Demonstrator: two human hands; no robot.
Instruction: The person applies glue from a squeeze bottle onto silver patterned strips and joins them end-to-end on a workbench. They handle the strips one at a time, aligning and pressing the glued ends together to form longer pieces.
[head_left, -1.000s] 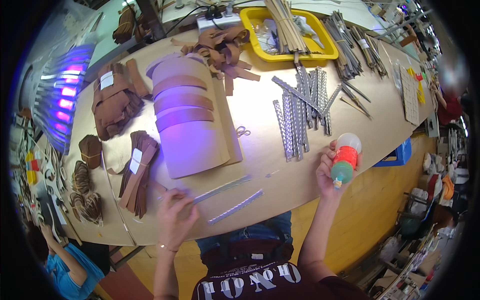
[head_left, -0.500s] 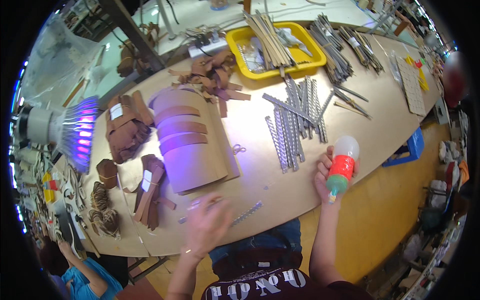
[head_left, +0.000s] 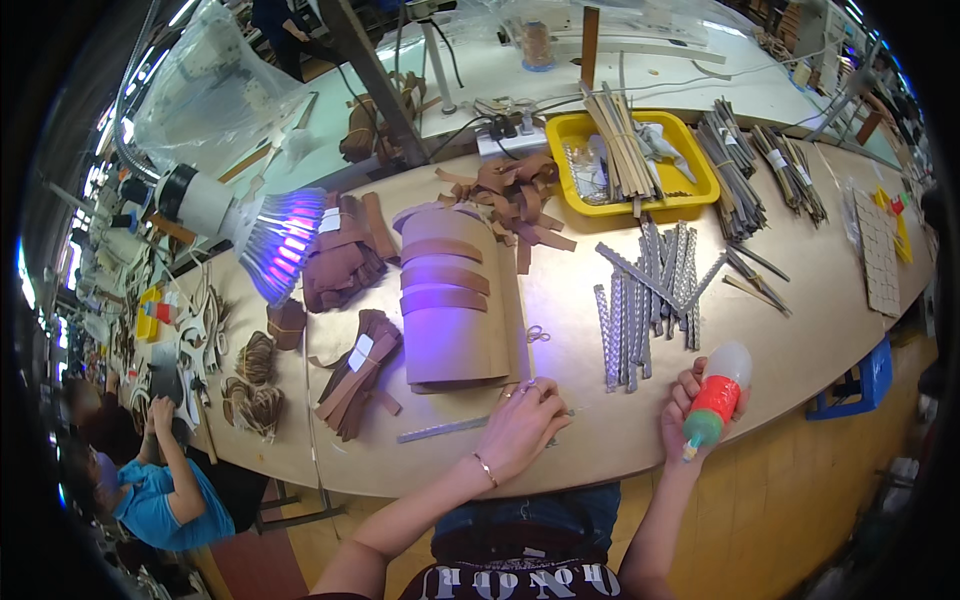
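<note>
My right hand (head_left: 688,412) grips a glue bottle (head_left: 716,398) with an orange label and green nozzle, tipped nozzle-down at the near edge of the wooden table (head_left: 820,300). My left hand (head_left: 522,425) rests palm-down on the table near the front edge, fingers on a thin grey strip; a second grey strip (head_left: 440,430) lies just to its left. Beyond it lies a tan board (head_left: 455,340) with brown leather bands (head_left: 440,275) across it, lit purple. A row of grey toothed strips (head_left: 640,300) lies between the board and the bottle.
A yellow tray (head_left: 700,185) of sticks stands at the back. Brown leather pieces (head_left: 340,260) and tagged bundles (head_left: 355,375) lie left. A lamp (head_left: 250,225) glows purple at left. Metal rod bundles (head_left: 745,170) lie right. A person in blue (head_left: 160,490) sits lower left.
My left hand has moved right along the front edge onto a grey strip. The right hand with the glue bottle stays about where it was.
</note>
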